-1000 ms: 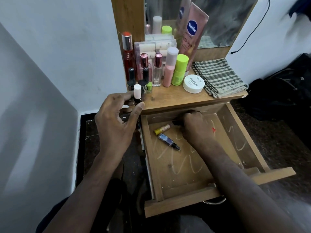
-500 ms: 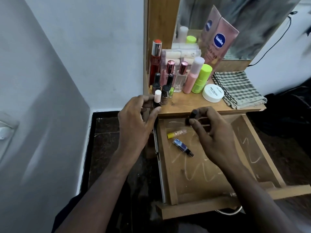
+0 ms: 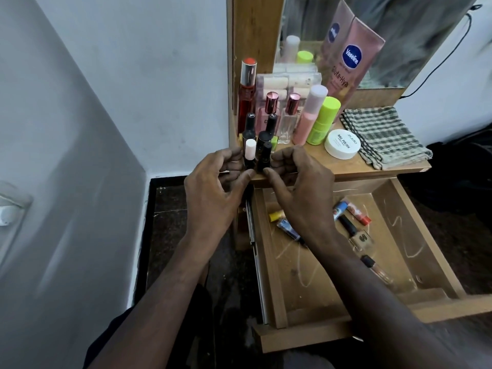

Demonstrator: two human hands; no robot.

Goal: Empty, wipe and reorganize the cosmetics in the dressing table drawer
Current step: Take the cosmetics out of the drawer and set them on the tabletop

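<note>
Both my hands meet at the middle of the frame. My left hand (image 3: pixel 213 190) holds a white-capped bottle (image 3: pixel 249 153); my right hand (image 3: pixel 303 193) pinches a black bottle (image 3: pixel 264 158) beside it.

You're in a home bedroom corner. The wooden dressing table (image 3: pixel 343 170) carries a mirror (image 3: pixel 372 27) at its back and cosmetic bottles (image 3: pixel 306 115) beneath it.
</note>
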